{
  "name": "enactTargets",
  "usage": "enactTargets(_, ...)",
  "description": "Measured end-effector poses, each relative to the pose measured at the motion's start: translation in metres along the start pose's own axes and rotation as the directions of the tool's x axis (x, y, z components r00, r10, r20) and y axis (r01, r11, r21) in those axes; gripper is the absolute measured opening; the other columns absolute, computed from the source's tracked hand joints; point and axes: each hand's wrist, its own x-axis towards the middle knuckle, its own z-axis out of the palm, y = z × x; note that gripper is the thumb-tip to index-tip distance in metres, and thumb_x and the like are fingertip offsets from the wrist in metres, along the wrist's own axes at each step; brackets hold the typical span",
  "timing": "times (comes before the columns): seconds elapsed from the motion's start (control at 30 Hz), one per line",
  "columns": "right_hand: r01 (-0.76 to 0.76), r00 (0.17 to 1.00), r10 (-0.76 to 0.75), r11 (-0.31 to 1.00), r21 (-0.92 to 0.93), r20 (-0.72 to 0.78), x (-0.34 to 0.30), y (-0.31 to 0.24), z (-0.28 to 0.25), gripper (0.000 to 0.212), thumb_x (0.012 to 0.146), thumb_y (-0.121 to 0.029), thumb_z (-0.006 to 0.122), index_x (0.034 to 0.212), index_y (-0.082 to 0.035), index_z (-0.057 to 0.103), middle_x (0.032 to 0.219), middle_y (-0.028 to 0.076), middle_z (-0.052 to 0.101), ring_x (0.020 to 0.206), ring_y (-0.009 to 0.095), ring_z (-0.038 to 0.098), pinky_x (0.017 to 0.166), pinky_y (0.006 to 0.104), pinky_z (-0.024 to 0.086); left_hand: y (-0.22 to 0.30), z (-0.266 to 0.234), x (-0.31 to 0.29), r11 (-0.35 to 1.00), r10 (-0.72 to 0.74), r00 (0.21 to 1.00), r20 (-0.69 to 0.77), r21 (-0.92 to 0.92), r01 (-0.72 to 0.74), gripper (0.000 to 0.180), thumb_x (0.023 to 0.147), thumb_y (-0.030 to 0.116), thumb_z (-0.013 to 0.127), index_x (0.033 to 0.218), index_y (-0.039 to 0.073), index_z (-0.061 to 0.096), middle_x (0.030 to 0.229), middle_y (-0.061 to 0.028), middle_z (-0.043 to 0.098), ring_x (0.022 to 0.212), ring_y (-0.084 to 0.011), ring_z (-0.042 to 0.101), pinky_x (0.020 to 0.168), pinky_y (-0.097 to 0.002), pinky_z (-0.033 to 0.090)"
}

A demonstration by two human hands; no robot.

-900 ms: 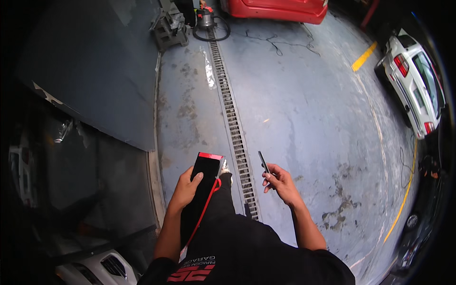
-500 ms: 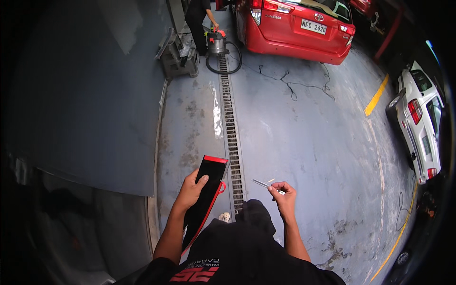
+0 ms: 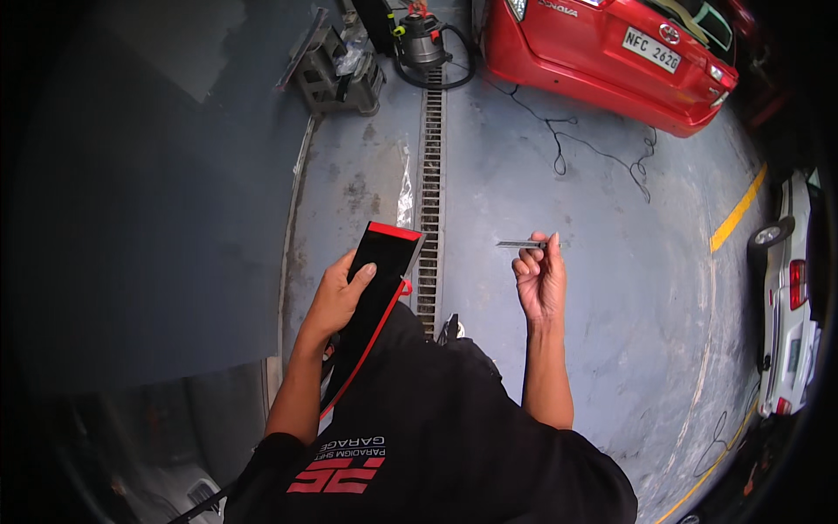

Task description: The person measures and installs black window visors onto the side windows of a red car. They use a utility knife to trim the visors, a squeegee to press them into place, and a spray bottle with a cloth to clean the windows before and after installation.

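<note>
1. You've walked up along the floor drain (image 3: pixel 429 210); the red car (image 3: pixel 602 52) and vacuum (image 3: pixel 422 42) now show ahead.
2. Your left hand (image 3: pixel 336 297) still wraps its fingers round the black red-edged panel (image 3: pixel 374 297), left of the drain.
3. Your right hand (image 3: pixel 539 281) has lifted, fingertips pinching a thin metal blade (image 3: pixel 521 244) right of the drain.
4. Stained grey concrete; a white car (image 3: pixel 786 297) far right.

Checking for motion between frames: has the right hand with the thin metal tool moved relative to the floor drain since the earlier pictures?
Yes. The right hand holding the thin metal tool now sits farther right of the floor drain, where earlier it was close beside it.
</note>
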Motion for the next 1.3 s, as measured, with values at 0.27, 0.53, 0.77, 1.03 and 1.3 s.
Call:
enactTargets(0.27, -0.134, 0.976, 0.151, 0.985, -0.113, 0.158, 0.249, 0.029, 0.13, 0.017, 0.104, -0.018, 0.062, 0.113, -0.003, 0.06, 0.086, 0.007, 0.066, 0.078, 0.017, 0.073, 0.068, 0.0306, 0.065, 0.054, -0.028, 0.212, 0.99, 0.143, 0.989, -0.035, -0.011, -0.143, 0.034, 0.107, 0.024, 0.058, 0.127, -0.004, 0.061, 0.11, -0.005, 0.07, 0.099, -0.0099, 0.061, 0.092, -0.0283, 0.05)
enactTargets(0.53, 0.052, 0.928, 0.068, 0.95, -0.309, 0.366, 0.48, 0.05, 0.229, 0.018, 0.104, -0.018, 0.062, 0.102, -0.002, 0.055, 0.102, 0.012, 0.062, 0.074, 0.019, 0.072, 0.062, 0.033, 0.063, 0.128, -0.088, 0.436, 0.955, 0.263, 0.963, -0.053, 0.157, -0.252, 0.028, 0.106, 0.021, 0.058, 0.12, -0.002, 0.062, 0.089, -0.0119, 0.073, 0.082, -0.0112, 0.063, 0.078, -0.0318, 0.053)
enactTargets(0.77, 0.212, 0.85, 0.066, 0.866, -0.453, 0.522, 0.652, 0.062, 0.282, 0.019, 0.104, -0.015, 0.061, 0.107, 0.003, 0.062, 0.09, 0.01, 0.059, 0.069, 0.017, 0.063, 0.065, 0.0294, 0.055, 0.178, -0.135, 0.601, 0.919, 0.348, 0.933, -0.09, 0.232, -0.32, 0.028, 0.105, 0.022, 0.061, 0.119, -0.002, 0.062, 0.086, -0.0117, 0.071, 0.078, -0.0147, 0.064, 0.074, -0.0308, 0.05)
enactTargets(1.03, 0.304, 0.836, 0.031, 0.805, -0.51, 0.548, 0.84, 0.069, 0.341, 0.017, 0.104, -0.017, 0.062, 0.104, -0.001, 0.057, 0.091, 0.012, 0.062, 0.073, 0.013, 0.061, 0.069, 0.0254, 0.055, 0.238, -0.164, 0.774, 0.892, 0.384, 0.91, -0.154, 0.317, -0.323, 0.027, 0.105, 0.02, 0.061, 0.124, 0.002, 0.062, 0.087, -0.0173, 0.072, 0.077, -0.0221, 0.07, 0.072, -0.0332, 0.052)
enactTargets(1.3, 0.32, 0.823, 0.023, 0.807, -0.497, 0.567, 0.963, 0.064, 0.402, 0.017, 0.105, -0.017, 0.059, 0.109, -0.002, 0.051, 0.092, 0.017, 0.069, 0.073, 0.015, 0.066, 0.067, 0.0257, 0.057, 0.298, -0.194, 0.882, 0.929, 0.239, 0.942, -0.238, 0.34, -0.15, 0.026, 0.104, 0.018, 0.062, 0.124, 0.002, 0.062, 0.09, -0.0179, 0.073, 0.08, -0.0265, 0.072, 0.074, -0.034, 0.053)
